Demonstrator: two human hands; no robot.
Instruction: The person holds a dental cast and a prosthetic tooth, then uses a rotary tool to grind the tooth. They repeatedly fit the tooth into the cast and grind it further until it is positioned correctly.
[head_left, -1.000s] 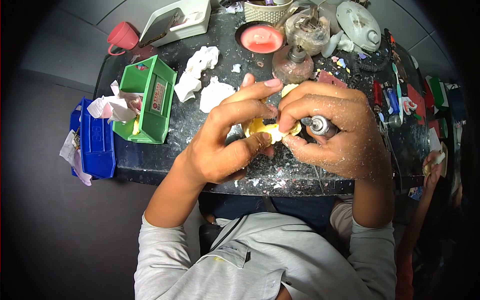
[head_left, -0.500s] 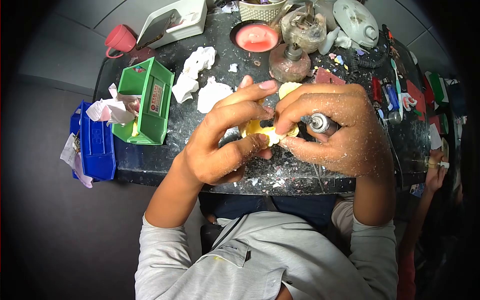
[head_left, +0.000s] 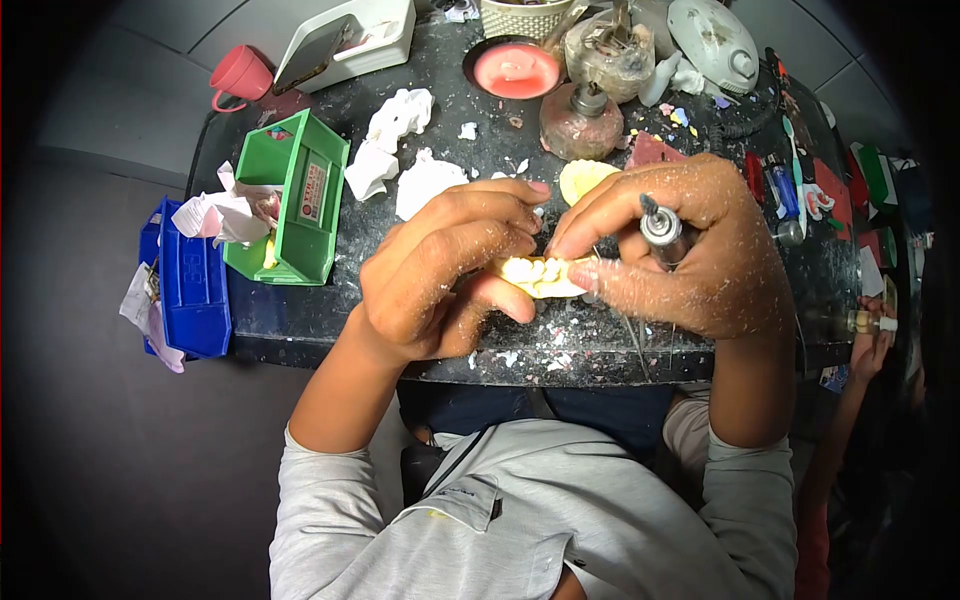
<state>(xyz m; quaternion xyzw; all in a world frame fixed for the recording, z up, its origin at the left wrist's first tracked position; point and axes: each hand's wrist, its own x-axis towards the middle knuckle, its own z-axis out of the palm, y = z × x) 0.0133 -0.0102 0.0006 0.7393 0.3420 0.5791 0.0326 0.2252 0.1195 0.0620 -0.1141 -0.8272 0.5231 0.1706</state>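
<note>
A pale yellow dental cast (head_left: 545, 282) with a row of teeth is held over the front of the bench. My left hand (head_left: 425, 275) grips its left end, fingers curled over the top and the thumb below. Fingertips of my right hand (head_left: 705, 260) pinch the cast's other end. Tucked in that same hand is a metal rotary handpiece (head_left: 663, 232), its narrow tip pointing up and away from the cast. White dust covers the fingers. Just beyond them lies a second yellow plaster piece (head_left: 585, 181), partly hidden by my right hand.
Crumpled white tissue (head_left: 428, 183) and shavings lie on the dark bench (head_left: 330, 325). Left are a green bin (head_left: 318, 235) and a blue bin (head_left: 195, 290). Behind stand a spirit burner (head_left: 580, 125) and a pink wax dish (head_left: 515, 72). Another person's hand (head_left: 872, 335) shows at far right.
The cast has been turned so its teeth face up toward me. My left fingers have folded down over it. The handpiece has tilted more upright and shifted slightly right.
</note>
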